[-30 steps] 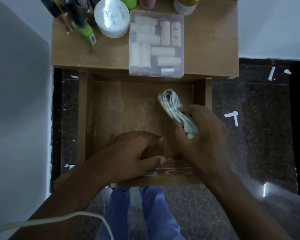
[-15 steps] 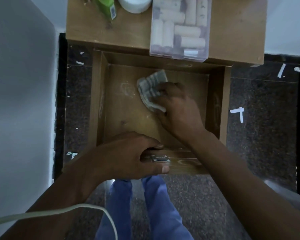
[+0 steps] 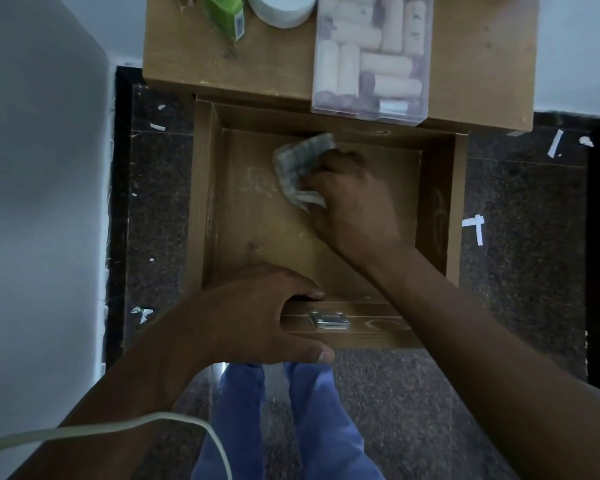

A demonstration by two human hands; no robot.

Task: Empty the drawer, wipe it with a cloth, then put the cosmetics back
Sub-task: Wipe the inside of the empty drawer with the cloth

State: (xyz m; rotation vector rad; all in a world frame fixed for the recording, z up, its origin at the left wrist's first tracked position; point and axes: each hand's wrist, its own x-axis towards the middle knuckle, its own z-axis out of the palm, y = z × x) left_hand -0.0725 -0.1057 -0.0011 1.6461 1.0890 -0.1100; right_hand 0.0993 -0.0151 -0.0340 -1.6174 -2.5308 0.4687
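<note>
While the drawer (image 3: pixel 201 202) stands pulled out and bare:
Right hand (image 3: pixel 357 202): fingers closed on the cloth (image 3: pixel 300 168), pressing it to the drawer floor near the back wall.
Left hand (image 3: pixel 253 317): fingers curled over the front edge, thumb beneath, beside the metal latch (image 3: pixel 329 320).
Cosmetics (image 3: pixel 371 57): on the tabletop beyond the fingertips.

Left hand (image 3: pixel 257 317) curled in a grip, right hand (image 3: pixel 354 202) pressed flat, arm outstretched.
</note>
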